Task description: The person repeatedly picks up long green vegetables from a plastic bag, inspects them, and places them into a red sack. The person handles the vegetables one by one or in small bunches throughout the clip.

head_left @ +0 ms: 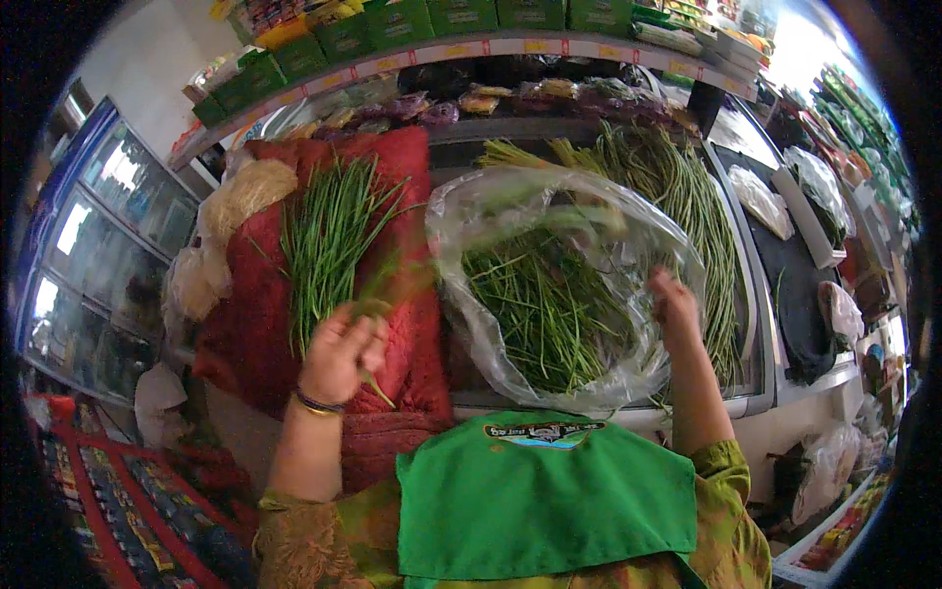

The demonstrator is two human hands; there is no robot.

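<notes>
My left hand (pixel 343 353), with bands at the wrist, is closed around a few long green blades that blur toward the bag; one end pokes out below the fingers. Just beyond it, a bunch of garlic-chive-like greens (pixel 334 236) lies on a red quilted cloth (pixel 402 206). To the right, a clear plastic bag (pixel 456 285) gapes wide, with more loose greens (pixel 540 304) inside. At the bag's right side my right hand (pixel 675 304) has its fingers closed, slightly blurred; whatever they grip cannot be made out.
Long green beans (pixel 702 216) lie right of and behind the bag. Noodle-like bundles in plastic (pixel 260 196) sit left of the cloth. A shelf with green boxes (pixel 397 22) spans the back. Glass-door fridges (pixel 118 187) stand at left, a black tray (pixel 810 314) at right.
</notes>
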